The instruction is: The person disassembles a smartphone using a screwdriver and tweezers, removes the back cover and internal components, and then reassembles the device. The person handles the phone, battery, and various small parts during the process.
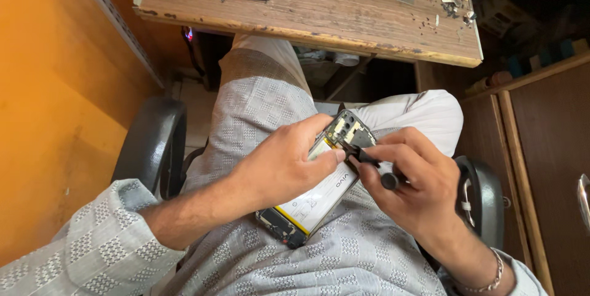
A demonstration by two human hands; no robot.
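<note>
Left hand grips the opened phone by its edges over the lap; right hand pinches a screwdriver. The phone looks light, stiff, fragile inside.

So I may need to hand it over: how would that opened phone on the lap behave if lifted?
The opened phone looks flat and stiff, probably light. Its exposed circuit board and battery suggest it is fragile. With no back cover, edges are likely the safest grip.

Soft, even daylight lit the scene; both hands appeared sharp. Deep shadow filled the area beyond them under the desk, and wide-angle distortion bent its edges.
</note>
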